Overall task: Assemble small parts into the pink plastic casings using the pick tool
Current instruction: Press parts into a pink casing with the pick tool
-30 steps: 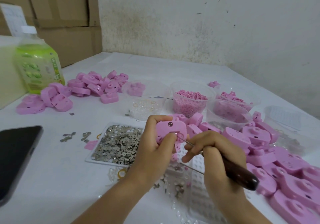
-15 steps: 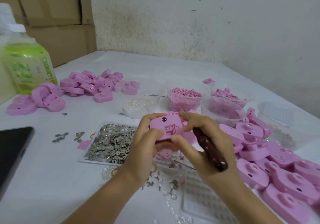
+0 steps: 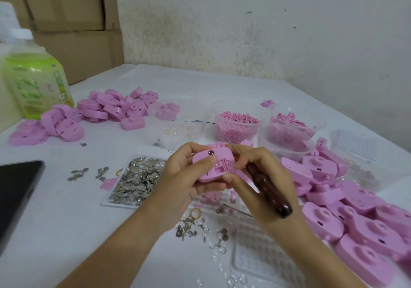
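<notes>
The left hand [image 3: 184, 176] grips one pink casing [image 3: 211, 165] just above the table [image 3: 66, 232], with the thumb pressed on its upper face; the right hand [image 3: 262, 183] is curled round the dark handle of the pick tool [image 3: 270, 189], and its fingertips press at the open slot of the casing; the needle points up and away. I think the small part, too small to see, may jump out if the push is crooked; the needle could also prick a finger when it is turned back.

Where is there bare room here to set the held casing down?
Bare cloth lies between the phone and the clip tray, and beyond the tubs toward the wall. Crowded: casing heap at right, loose parts at near centre.
</notes>
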